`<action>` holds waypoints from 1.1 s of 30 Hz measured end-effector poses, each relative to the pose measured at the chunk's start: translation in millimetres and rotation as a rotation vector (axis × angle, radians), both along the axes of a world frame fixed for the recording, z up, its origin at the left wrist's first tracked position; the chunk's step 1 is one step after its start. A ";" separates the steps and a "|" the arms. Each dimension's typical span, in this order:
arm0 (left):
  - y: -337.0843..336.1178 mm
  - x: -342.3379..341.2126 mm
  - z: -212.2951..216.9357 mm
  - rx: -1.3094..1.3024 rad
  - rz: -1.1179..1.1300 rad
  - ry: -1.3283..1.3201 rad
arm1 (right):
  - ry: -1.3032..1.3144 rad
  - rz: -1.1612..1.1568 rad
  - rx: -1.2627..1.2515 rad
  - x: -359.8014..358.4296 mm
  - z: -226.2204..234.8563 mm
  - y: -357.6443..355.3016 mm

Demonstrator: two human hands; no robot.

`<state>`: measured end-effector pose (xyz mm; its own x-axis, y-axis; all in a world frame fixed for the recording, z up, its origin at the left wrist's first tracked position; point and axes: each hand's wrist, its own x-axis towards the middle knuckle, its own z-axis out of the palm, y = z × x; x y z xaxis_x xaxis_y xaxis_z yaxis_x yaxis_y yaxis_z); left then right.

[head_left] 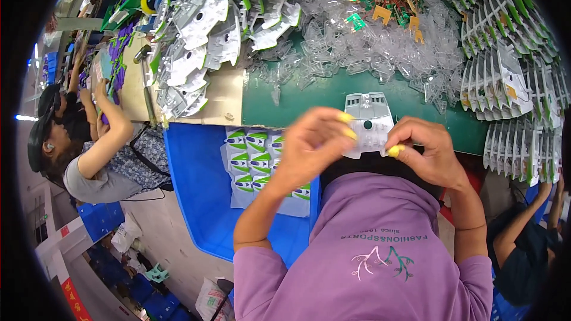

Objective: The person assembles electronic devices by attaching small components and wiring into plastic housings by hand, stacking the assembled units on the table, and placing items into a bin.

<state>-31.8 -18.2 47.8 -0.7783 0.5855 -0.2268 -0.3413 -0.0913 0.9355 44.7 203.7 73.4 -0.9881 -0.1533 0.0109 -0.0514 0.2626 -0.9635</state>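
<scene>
Your left hand [309, 142] and right hand [431, 151] are both closed in a pinch on one clear plastic blister pack [367, 123], fingers curled round its left and right lower edges, held flat above the green table [309, 101]. Pack is see-through, dark hole mid-face. Left of you, blue bin [196, 196] with green-white cards [253, 160]. Farther back, heap of clear shells [380, 47]

Left hand [312, 142], right hand [431, 151] pinch clear blister pack [367, 122] above green table [321, 98].
</scene>
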 end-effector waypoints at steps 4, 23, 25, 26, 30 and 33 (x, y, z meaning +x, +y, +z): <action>-30.9 -51.3 -31.3 -0.802 0.454 1.261 | -0.019 -0.201 0.254 -7.2 -9.0 7.7; -50.1 -28.9 -34.3 -1.038 0.148 1.192 | 0.351 -0.022 0.917 -3.7 -39.3 -14.2; -33.6 -21.3 -32.9 -0.619 0.067 1.214 | 0.383 -0.025 0.924 -3.7 -40.5 -14.5; -20.4 -13.9 -31.7 -0.500 -0.018 1.201 | 0.379 -0.023 0.926 -2.5 -40.6 -14.7; 20.0 -4.8 -32.0 -0.392 -0.150 1.345 | 0.400 0.004 0.934 -5.3 -42.1 -9.1; 25.0 -10.5 -38.2 -0.447 -0.188 1.426 | 0.451 -0.023 0.904 -5.4 -50.2 -8.9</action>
